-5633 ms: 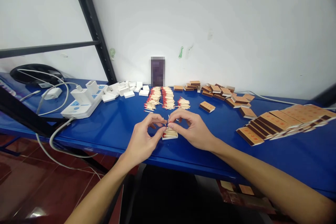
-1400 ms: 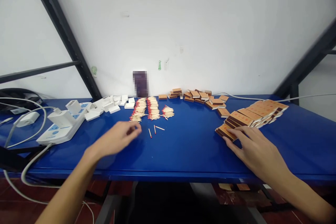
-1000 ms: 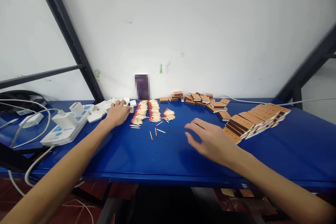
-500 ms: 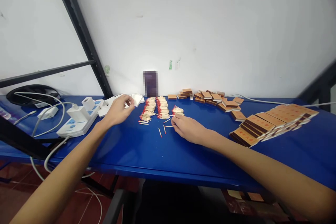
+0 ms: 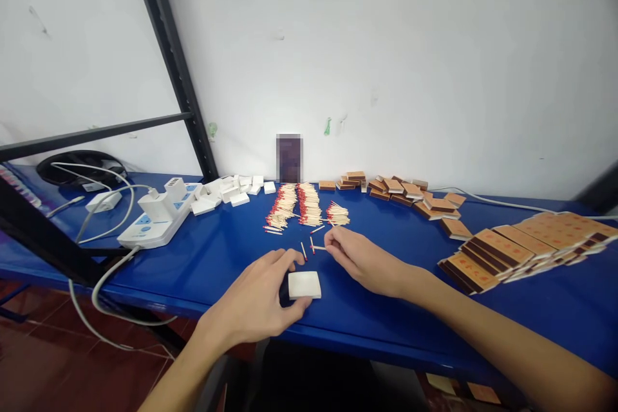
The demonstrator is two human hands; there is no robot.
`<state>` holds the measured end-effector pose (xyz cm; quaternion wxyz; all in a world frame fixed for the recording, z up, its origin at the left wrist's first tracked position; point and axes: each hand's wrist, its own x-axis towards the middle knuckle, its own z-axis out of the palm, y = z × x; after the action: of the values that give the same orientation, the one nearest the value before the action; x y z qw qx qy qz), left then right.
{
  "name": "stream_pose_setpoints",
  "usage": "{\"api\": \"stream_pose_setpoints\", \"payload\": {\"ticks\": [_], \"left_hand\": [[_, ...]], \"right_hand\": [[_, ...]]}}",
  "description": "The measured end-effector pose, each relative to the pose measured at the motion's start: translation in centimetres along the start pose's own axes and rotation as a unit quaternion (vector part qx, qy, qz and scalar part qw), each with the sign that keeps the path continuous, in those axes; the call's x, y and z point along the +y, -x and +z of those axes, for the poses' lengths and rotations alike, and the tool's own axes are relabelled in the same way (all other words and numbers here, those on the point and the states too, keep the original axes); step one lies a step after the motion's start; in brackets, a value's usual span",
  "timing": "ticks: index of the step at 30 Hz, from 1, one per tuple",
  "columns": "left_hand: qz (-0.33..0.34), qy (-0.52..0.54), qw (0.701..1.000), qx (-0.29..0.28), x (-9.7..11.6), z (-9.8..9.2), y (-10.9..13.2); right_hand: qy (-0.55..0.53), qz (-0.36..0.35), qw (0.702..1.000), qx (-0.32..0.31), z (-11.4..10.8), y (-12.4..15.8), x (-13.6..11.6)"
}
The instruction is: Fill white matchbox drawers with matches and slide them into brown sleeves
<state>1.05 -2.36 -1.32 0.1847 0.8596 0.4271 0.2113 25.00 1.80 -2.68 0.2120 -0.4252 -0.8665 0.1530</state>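
My left hand holds a small white matchbox tray flat on the blue table, thumb and fingers on its two sides. Just beyond it my right hand pinches a loose match between thumb and forefinger. Two more loose matches lie beside that fingertip. Rows of red-tipped matches lie farther back.
Several empty white trays are heaped at the back left beside a white power strip with cables. Brown matchbox sleeves lie at the back, and a fanned row of closed matchboxes is on the right. A black steel strut slants up at left.
My left hand has brought a white tray from the heap at the back left to the table's near edge. My right hand has left the closed boxes and closed on a loose match.
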Motion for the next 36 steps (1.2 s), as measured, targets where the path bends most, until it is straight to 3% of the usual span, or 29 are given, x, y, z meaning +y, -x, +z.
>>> {"api": "stream_pose_setpoints", "payload": {"ticks": [4, 7, 10, 16, 20, 25, 28, 31, 36], "left_hand": [[-0.01, 0.15, 0.986, 0.077, -0.6, -0.5, 0.6], [0.001, 0.261, 0.947, 0.186, -1.1, 0.1, 0.9], [0.015, 0.287, 0.922, 0.258, -1.4, 1.1, 0.9], [0.008, 0.242, 0.952, 0.187, -1.9, 2.0, 0.4], [-0.022, 0.217, 0.965, 0.148, -2.5, 2.3, 0.4], [0.011, 0.183, 0.978, 0.098, -2.2, 1.7, 0.7], [0.004, 0.164, 0.983, 0.08, -2.0, 1.3, 1.1], [-0.006, 0.158, 0.983, 0.089, -2.4, 1.3, 1.1], [0.012, 0.154, 0.983, 0.098, -3.3, 1.3, 0.7]], "right_hand": [[-0.002, -0.03, 0.999, -0.024, 0.0, 0.5, -2.7], [0.026, -0.034, 0.998, -0.037, 0.6, 0.9, -4.3], [0.047, -0.037, 0.997, -0.05, 0.9, 1.1, -4.8], [0.11, 0.004, 0.993, -0.033, 0.4, -1.1, -2.7], [0.192, -0.078, 0.975, -0.078, 0.4, -3.2, -1.2], [0.241, -0.129, 0.954, -0.125, 0.4, -4.8, -0.9], [0.224, -0.135, 0.959, -0.107, 0.2, -4.6, -1.3], [0.152, -0.089, 0.982, -0.075, -0.2, -3.3, -2.4], [0.075, -0.054, 0.991, -0.1, -0.7, -1.1, -4.1]]}}
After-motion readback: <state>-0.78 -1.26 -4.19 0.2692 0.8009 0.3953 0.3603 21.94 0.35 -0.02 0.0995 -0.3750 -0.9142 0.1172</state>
